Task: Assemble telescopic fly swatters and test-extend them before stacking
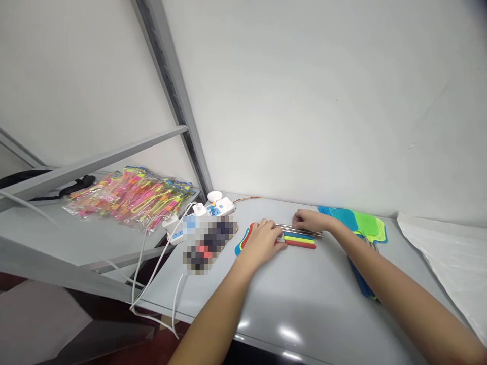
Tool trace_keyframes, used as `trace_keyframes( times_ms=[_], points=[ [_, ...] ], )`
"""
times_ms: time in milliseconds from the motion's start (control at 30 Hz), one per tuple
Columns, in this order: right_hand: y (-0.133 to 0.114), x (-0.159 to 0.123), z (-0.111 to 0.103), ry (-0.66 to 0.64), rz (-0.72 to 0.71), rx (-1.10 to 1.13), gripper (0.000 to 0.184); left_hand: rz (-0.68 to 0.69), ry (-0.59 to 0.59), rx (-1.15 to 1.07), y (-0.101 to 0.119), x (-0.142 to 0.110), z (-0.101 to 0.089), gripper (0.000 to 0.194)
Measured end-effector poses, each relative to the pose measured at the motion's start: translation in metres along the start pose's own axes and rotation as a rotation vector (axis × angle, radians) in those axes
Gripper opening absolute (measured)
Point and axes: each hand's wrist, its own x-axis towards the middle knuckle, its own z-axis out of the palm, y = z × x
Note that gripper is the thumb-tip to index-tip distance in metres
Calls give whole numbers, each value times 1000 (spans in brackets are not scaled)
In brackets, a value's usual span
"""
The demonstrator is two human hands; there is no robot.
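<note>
- Thin silver metal rods (pixel 285 229) lie on the grey table (pixel 289 289), just right of centre, lower half of frame; long axis runs left to right, right end dipping slightly.
- Your right hand (pixel 306 220) is nearer: bent fingers at the rods' upper edge, rods directly below its grip. Can't tell if it's pinching them.
- Blue, yellow and red narrow plastic-looking strips (pixel 300 240) sit just below, roughly parallel.
- Your left hand (pixel 264 238) covers their left ends, strips extending right from its grip; fingers curved, hold unclear.
</note>
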Motion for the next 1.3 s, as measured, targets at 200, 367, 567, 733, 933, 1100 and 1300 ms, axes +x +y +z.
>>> trace_keyframes(
  times_ms=[200,367,567,733,933,1100,1300],
  points=[
    [-11,-7,8,147,-27,2,34,24,0,-51,2,1,2,15],
    [-19,-25,4,392,20,-7,29,30,9,-99,0,-1,-6,13],
    [-33,-71,18,647,63,-38,40,-57,105,-167,-12,-22,-20,17],
    [-46,-82,62,541,26,-129,23,-127,173,-237,6,-54,-8,18],
    [-50,-75,88,486,76,-130,20,-159,210,-359,32,-81,3,22],
    [-47,-82,87,528,92,-9,24,-164,201,-502,50,-87,8,25],
    [-64,-108,84,555,-114,341,25,-293,330,-740,84,-76,20,26]
  ],
)
